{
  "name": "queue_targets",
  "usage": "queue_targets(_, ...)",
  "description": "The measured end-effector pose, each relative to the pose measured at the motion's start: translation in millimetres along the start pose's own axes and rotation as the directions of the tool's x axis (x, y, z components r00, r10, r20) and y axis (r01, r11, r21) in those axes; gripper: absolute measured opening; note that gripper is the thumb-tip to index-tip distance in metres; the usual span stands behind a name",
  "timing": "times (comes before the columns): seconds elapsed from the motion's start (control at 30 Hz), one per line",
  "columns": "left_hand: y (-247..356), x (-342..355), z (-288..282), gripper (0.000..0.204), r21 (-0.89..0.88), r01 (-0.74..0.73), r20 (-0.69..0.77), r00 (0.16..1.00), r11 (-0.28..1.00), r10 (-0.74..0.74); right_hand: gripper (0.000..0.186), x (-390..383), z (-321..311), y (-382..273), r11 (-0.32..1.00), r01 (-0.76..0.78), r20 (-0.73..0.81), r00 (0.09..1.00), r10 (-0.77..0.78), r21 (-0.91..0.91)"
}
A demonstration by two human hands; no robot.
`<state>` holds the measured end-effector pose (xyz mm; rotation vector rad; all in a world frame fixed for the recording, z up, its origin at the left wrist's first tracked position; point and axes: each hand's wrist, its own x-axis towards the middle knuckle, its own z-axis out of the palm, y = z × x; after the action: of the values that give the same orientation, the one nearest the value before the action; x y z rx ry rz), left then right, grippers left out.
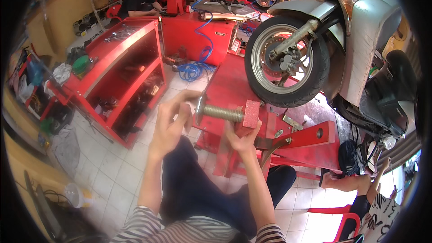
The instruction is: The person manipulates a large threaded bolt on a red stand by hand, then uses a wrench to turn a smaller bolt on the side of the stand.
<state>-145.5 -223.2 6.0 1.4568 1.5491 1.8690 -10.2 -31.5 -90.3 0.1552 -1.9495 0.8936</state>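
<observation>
A thick threaded screw (220, 112) lies nearly level in front of me, with a flat metal disc (200, 109) on its left end. Its right end sits in a red, worn metal block (251, 114). My right hand (242, 140) grips that block from below, fingers closed around it. My left hand (172, 121) is at the disc, fingers bent and apart. Its index fingertip reaches the disc's upper edge, while the thumb stands off from it. The left hand's other fingers are partly hidden.
A red lift platform (229, 81) with a red arm (310, 136) lies ahead. On it stands a silver scooter (360, 40). At left is a red tool cart (121, 45); a blue hose (193, 70) coils behind. A person (375, 216) sits close at right, near a red chair (335, 211).
</observation>
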Motion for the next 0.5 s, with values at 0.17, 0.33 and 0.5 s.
queue_targets(0.17, 17.1, -1.4, 29.5, 0.078, 0.04, -0.183, -0.052, 0.981, 0.982, 0.185, 0.044, 12.4, 19.1, -9.5, 0.994, 0.067, -0.304, 0.952, -0.039, 0.081)
queue_targets(0.33, 17.5, 0.6, 12.0, 0.085, 0.033, 0.061, 0.071, 0.995, 0.998, -0.064, 0.032, 23.6, 19.6, -17.2, 0.994, 0.054, -0.398, 0.917, -0.01, 0.099)
queue_targets(0.5, 15.1, 4.2, 28.0, 0.079, -0.088, -0.341, -0.147, 0.934, 0.936, 0.326, 0.032, 24.8, 21.3, -18.6, 0.992, 0.021, -0.37, 0.929, 0.027, 0.125)
